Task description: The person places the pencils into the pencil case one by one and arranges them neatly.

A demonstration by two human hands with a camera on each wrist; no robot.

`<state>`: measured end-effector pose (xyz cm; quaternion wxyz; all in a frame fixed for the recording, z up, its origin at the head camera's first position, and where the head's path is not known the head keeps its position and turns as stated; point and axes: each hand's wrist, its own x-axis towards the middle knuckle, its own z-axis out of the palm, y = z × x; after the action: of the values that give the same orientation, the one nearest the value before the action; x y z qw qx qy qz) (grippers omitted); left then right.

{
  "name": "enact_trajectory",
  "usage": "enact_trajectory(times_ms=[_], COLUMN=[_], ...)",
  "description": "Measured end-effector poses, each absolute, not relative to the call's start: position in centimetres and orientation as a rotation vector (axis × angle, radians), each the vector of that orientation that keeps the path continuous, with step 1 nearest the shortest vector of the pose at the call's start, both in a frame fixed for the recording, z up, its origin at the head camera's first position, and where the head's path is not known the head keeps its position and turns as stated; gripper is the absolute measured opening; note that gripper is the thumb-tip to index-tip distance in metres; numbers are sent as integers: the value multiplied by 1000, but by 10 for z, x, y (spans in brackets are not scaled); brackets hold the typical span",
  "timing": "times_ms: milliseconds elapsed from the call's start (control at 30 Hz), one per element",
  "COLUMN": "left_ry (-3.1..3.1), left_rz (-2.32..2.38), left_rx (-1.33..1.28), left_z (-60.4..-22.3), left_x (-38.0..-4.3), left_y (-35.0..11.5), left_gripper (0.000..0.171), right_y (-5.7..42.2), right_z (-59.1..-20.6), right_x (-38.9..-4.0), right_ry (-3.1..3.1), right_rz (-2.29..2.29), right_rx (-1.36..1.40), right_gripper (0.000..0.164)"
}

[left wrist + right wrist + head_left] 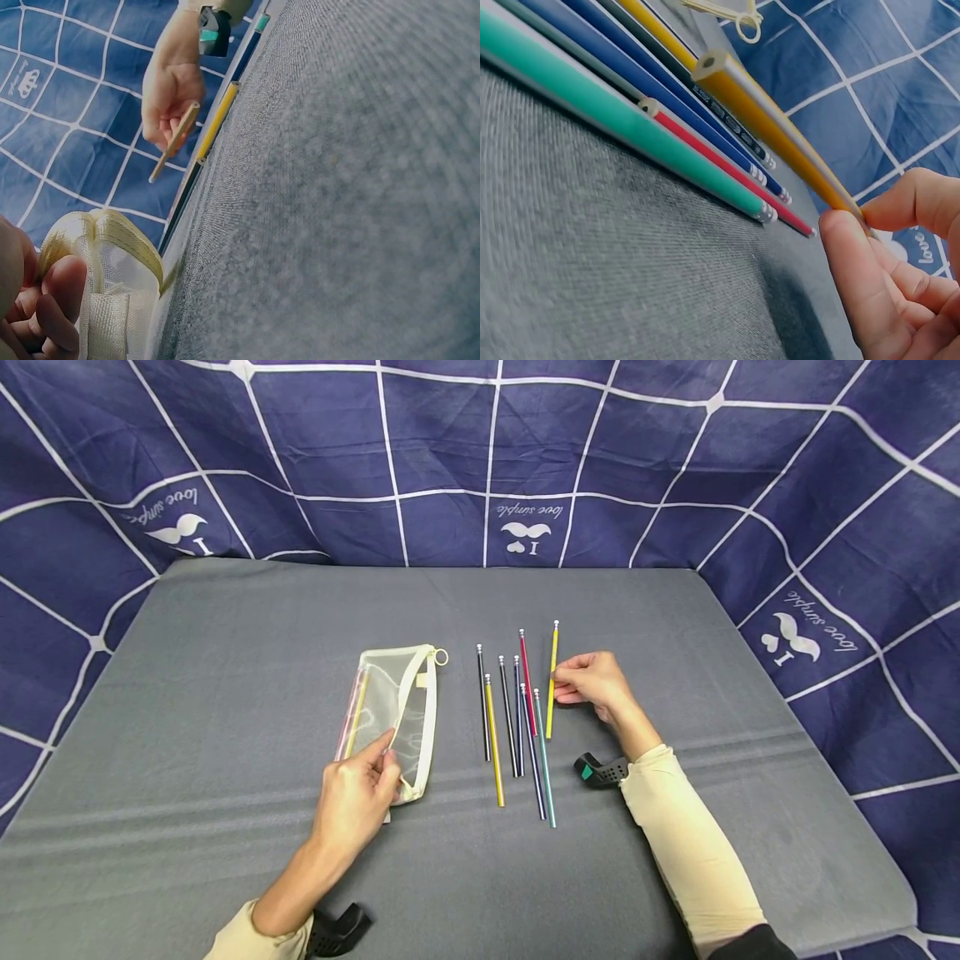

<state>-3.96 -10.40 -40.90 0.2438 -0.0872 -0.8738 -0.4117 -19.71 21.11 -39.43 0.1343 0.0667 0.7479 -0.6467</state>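
My left hand (356, 789) pinches the edge of a cream mesh pencil case (384, 689) beside its unzipped opening. Through the mesh, a yellow pencil (360, 706) and a pinkish one show along its left side. My right hand (596, 683) holds another yellow pencil (780, 142) between thumb and fingertips, lifted off the table in the wrist views. Left of that hand lie several loose pencils: a red pencil (524, 658), a green pencil (544, 764), a second loose yellow pencil (495, 756), and dark and blue ones. Their eraser ends point away from me.
The grey cloth-covered table (247, 693) carries everything. A blue curtain (442, 443) with white grid lines hangs behind it and at both sides. The case's zipper ring (441, 657) sticks out at its far right corner. Each wrist wears a black band (600, 772).
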Motion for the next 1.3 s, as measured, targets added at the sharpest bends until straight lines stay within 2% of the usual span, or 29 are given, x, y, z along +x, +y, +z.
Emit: enact_trajectory(times_ms=[833,1033,1300], left_ry=[-2388,-2390,-2395], left_rz=[-1132,-1127,-1139], left_rx=[-233,-234,-223], left_z=[-411,-412,-410], left_x=[-40,-40,-40], left_y=[-105,-106,-104], left_gripper=[32,31,32], right_y=[172,163,148], right_z=[-393,-396,-396], right_x=[-189,-188,-185], right_ry=[1796,1802,1813], right_rz=[-2090,-2061,-2053], right_rx=[119,118,78], right_gripper=[8,15,8])
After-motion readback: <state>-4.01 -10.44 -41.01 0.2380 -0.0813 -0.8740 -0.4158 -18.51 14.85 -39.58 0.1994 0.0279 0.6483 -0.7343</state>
